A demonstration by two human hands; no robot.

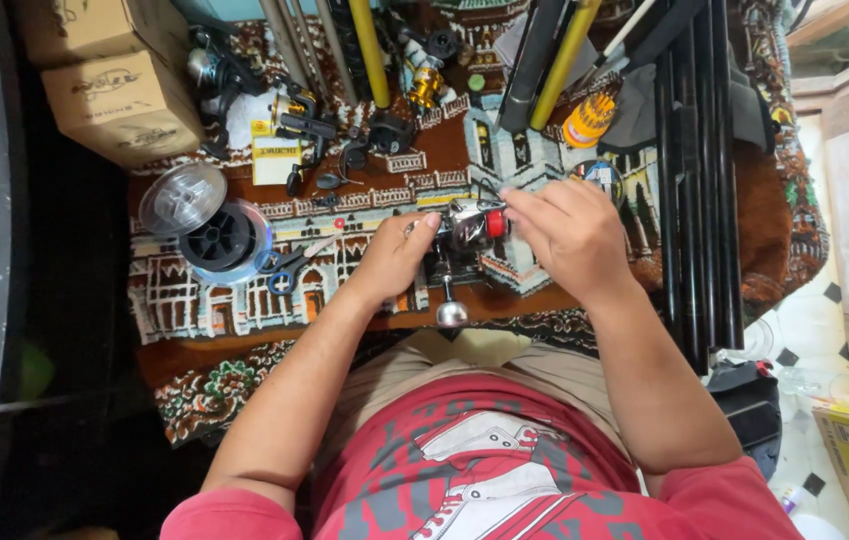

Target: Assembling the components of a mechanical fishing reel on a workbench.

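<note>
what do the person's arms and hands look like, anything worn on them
Both arms are bare from the short sleeves down. The left hand and right hand wear no gloves, and no watch, ring or bracelet shows on either. The short sleeves belong to a red T-shirt with a grey and white print on the chest. Fingernails are short and unpainted as far as can be seen.
</note>
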